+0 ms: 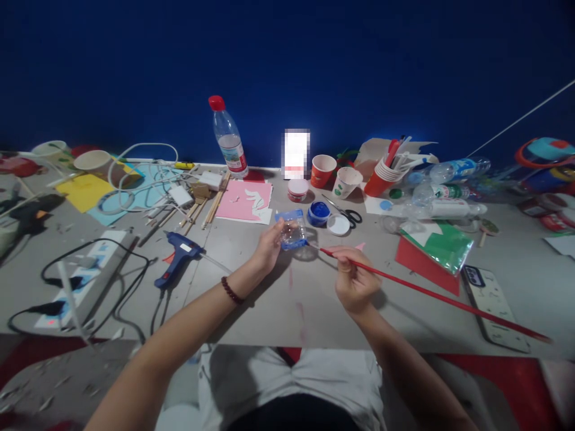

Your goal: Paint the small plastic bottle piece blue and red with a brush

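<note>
A small clear plastic piece with blue paint along its edges (294, 231) is held in my left hand (270, 244), above the table. My right hand (356, 281) pinches a long red paintbrush (417, 281) near its bristle end. The brush tip touches or nearly touches the piece's lower right blue edge. Just beyond, an open jar of blue paint (318, 214) stands with a white lid (338, 225) lying beside it. Black-handled scissors (353, 216) lie to the right of the jar. Part of the clear piece is covered by my left fingers.
On the left are a blue glue gun (179, 258), a white power strip (85, 278) and tangled cables. A red-capped bottle (229, 140), paper cups (323, 171) and a pink sheet (245, 200) stand or lie farther back. At right are plastic bottles (449, 191), a green packet (442, 245) and a phone (494, 308).
</note>
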`<move>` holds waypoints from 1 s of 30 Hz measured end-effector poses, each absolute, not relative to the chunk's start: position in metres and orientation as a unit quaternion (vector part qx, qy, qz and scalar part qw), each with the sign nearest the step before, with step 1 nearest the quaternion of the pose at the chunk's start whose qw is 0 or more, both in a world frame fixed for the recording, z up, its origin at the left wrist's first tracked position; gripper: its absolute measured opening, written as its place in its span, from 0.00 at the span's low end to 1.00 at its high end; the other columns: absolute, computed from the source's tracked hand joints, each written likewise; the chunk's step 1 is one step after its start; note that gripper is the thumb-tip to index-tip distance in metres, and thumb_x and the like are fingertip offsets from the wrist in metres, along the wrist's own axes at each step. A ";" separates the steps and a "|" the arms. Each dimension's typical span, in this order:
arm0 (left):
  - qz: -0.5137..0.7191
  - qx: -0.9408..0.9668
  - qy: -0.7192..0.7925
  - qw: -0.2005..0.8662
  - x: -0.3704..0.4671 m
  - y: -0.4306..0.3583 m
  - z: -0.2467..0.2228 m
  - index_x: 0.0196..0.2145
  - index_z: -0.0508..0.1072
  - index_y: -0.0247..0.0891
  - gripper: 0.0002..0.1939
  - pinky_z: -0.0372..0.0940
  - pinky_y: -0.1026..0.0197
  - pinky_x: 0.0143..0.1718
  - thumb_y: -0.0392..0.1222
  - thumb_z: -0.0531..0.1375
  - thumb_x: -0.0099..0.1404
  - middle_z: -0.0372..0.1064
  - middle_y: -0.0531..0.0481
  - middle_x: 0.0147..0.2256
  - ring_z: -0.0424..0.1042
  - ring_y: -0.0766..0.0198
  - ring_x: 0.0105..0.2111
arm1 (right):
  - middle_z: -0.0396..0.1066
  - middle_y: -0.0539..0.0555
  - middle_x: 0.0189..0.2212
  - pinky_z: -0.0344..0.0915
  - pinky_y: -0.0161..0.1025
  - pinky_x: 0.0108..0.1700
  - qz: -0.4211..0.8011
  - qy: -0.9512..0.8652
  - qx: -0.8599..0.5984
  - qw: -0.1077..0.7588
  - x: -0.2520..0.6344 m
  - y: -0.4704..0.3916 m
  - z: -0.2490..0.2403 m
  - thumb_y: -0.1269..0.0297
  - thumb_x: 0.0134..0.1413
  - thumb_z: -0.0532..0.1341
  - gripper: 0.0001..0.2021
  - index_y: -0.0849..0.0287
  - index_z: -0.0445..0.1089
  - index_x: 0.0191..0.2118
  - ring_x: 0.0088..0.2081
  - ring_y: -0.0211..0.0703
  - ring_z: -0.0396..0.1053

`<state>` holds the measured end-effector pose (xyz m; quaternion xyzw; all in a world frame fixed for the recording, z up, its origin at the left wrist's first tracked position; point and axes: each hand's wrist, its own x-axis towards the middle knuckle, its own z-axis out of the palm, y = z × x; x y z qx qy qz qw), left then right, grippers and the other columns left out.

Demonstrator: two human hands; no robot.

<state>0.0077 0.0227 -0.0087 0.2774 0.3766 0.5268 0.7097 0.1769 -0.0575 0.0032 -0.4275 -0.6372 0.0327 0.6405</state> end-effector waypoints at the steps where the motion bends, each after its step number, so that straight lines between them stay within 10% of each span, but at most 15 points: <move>1: 0.527 0.273 0.378 0.710 0.008 0.023 -0.008 0.32 0.80 0.35 0.21 0.65 0.56 0.47 0.58 0.71 0.53 0.78 0.45 0.34 0.75 0.58 0.39 | 0.79 0.54 0.33 0.76 0.44 0.39 0.035 -0.638 -0.428 0.640 0.176 -0.058 0.004 0.72 0.64 0.58 0.08 0.56 0.73 0.38 0.36 0.45 0.79; 30: 0.539 0.263 0.382 0.703 0.009 0.021 -0.006 0.31 0.80 0.36 0.18 0.66 0.58 0.46 0.55 0.70 0.55 0.78 0.47 0.34 0.75 0.60 0.37 | 0.79 0.55 0.32 0.77 0.44 0.37 0.023 -0.642 -0.422 0.640 0.173 -0.059 0.004 0.73 0.63 0.58 0.08 0.56 0.73 0.39 0.35 0.46 0.79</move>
